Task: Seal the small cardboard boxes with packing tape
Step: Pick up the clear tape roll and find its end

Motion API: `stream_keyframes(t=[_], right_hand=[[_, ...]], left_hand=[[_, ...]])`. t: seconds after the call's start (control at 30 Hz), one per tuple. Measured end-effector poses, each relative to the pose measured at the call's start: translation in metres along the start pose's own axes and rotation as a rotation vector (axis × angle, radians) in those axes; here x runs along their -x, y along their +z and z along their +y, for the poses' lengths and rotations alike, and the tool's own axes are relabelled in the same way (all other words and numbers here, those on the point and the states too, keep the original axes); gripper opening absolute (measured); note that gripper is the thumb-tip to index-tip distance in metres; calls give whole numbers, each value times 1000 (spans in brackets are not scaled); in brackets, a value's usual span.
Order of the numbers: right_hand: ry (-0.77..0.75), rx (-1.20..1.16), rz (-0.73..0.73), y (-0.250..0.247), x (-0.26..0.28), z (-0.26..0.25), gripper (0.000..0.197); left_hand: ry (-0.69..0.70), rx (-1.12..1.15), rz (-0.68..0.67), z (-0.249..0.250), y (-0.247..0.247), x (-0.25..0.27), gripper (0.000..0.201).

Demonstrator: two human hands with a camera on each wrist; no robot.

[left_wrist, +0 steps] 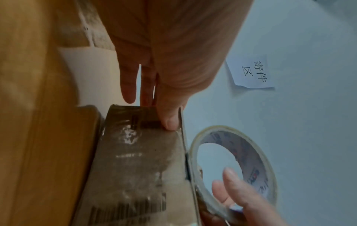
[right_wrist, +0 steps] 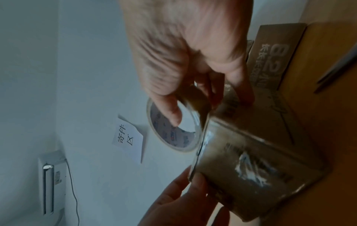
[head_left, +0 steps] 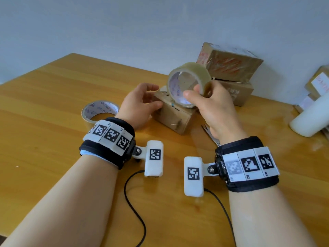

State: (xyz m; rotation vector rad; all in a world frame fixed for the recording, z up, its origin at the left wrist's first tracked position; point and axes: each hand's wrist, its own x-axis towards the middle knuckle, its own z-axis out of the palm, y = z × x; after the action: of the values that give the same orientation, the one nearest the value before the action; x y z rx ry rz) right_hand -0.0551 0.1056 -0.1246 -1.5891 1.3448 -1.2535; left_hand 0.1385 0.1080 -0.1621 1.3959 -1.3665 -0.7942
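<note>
The small cardboard box (head_left: pixel 175 114) sits on the wooden surface (head_left: pixel 53 97) straight ahead of the person, between the two hands, its long axis running from near right to far left in the head view. The right hand (head_left: pixel 213 106) holds the roll of clear packing tape (head_left: pixel 188 84) upright on edge, just above the box's top at its right end, with the thumb hooked through the core and the fingers curled round the outer rim. The left hand (head_left: pixel 140 102) is at the box's left end; the left wrist view shows its thumb pressed on the edge where the top meets the near side, fingers curled toward the far side, so it pinches and steadies the box. By my reading the coming move turns on this: the roll is at the right end and the holding hand at the left, so tape would be drawn along the box's long axis. Whether a free tape end is already stuck down I cannot tell. The box is dull brown card, scuffed, with glossy old tape, torn white label scraps and a barcode on its sides. The roll is a translucent yellowish ring with a printed white core. A second tape roll (head_left: pixel 99 111) lies flat left of the left hand, and stacked taped boxes (head_left: pixel 229 68) stand behind.
</note>
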Motion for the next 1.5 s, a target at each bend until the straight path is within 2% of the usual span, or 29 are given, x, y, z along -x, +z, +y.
stream_keyframes(t=[0.07, 0.13, 0.17, 0.27, 0.3, 0.47, 0.6, 0.7, 0.87, 0.97, 1.07, 1.17, 1.3, 1.37, 1.5], right_hand=[[-24, 2, -74, 1, 1, 0, 29], [-55, 26, -118, 1, 1, 0, 31], [-67, 35, -127, 1, 1, 0, 31], [-85, 58, -127, 1, 1, 1, 34], [-88, 73, -125, 1, 1, 1, 36], [-112, 127, -122, -1, 1, 1, 39], [-110, 156, -132, -1, 1, 0, 36], [-93, 111, -155, -2, 1, -2, 41], [-54, 46, -171, -5, 0, -7, 41], [-14, -18, -172, -14, -1, -11, 34], [-17, -2, -196, -18, -1, -15, 30], [1, -2, -222, -20, -1, -17, 38], [13, -58, -280, -22, 3, -23, 28], [25, -111, -300, -22, 7, -28, 25], [45, -148, -304, -22, 9, -30, 37]], left_hand=[[50, -130, 74, 0, 1, -2, 42], [86, -199, 75, 2, 1, -3, 50], [90, -183, 39, 4, 2, -2, 58], [41, -124, -98, 8, 2, 1, 107], [35, -156, -125, 9, 4, 2, 117], [57, -345, -149, 12, 15, 3, 141], [72, -438, -116, 13, 18, -2, 128], [69, -415, -113, 12, 15, -5, 121], [35, -426, -130, 11, 13, -12, 143], [31, -458, -158, 12, 12, -14, 143], [70, -503, -158, 11, 12, -13, 131], [95, -523, -160, 11, 12, -12, 118], [117, -533, -176, 18, 11, -9, 87], [115, -562, -174, 21, 12, -8, 80], [100, -614, -149, 26, 14, -7, 74]])
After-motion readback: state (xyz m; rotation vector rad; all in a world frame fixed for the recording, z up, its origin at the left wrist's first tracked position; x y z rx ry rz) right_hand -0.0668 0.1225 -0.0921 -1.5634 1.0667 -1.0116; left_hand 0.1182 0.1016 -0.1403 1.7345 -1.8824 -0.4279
